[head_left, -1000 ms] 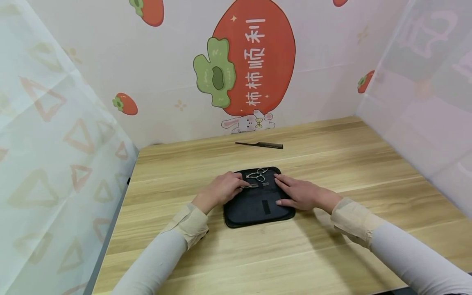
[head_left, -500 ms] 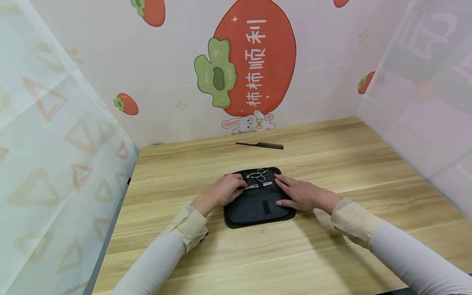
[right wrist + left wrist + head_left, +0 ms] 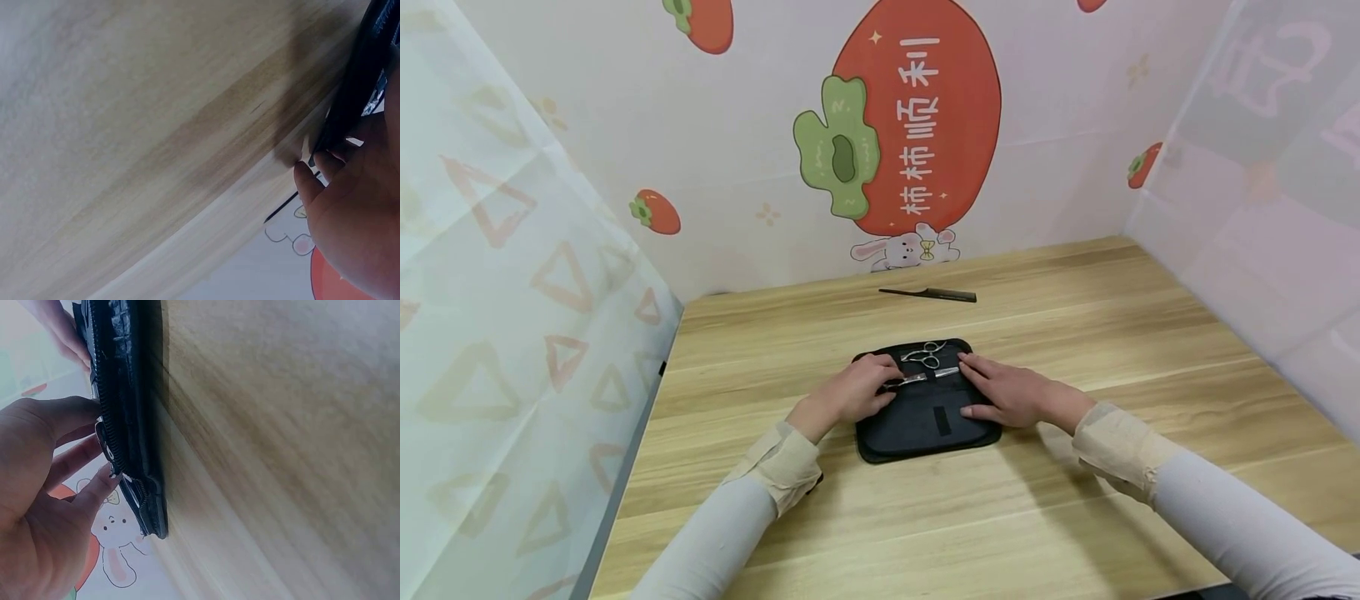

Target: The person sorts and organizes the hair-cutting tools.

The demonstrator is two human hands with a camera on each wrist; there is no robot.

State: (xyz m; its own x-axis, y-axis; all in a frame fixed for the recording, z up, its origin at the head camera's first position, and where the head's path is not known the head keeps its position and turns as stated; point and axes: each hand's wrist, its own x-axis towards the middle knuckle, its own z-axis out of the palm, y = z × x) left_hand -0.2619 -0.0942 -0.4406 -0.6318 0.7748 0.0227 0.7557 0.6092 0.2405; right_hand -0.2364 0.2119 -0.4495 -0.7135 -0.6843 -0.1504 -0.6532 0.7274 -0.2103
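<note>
Two in the black case (image 3: 895, 429), centre: far scissors (image 3: 922, 360), near scissors (image 3: 914, 378) — left hand (image 3: 856, 387) pinching the latter, right hand (image 3: 1011, 394) spread on the case's right edge. Not yet inside: comb (image 3: 951, 295), far; case unclosed.

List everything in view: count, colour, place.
Case: one, black, open on the table
Scissors: two, silver, inside the case
Strap: one, black, across the nearer scissors
Comb: one, black, table beyond the case
Table: one, wood-grain, under the case
Wall sheets: three, pale printed, back and sides
Large persimmon print: one, red, back sheet
Sleeves: two, pale grey, lower frame
Wrist wraps: two, beige, at sleeve ends
Left hand: one, bare, gripping nearer scissors
Right hand: one, bare, on case's right edge
</note>
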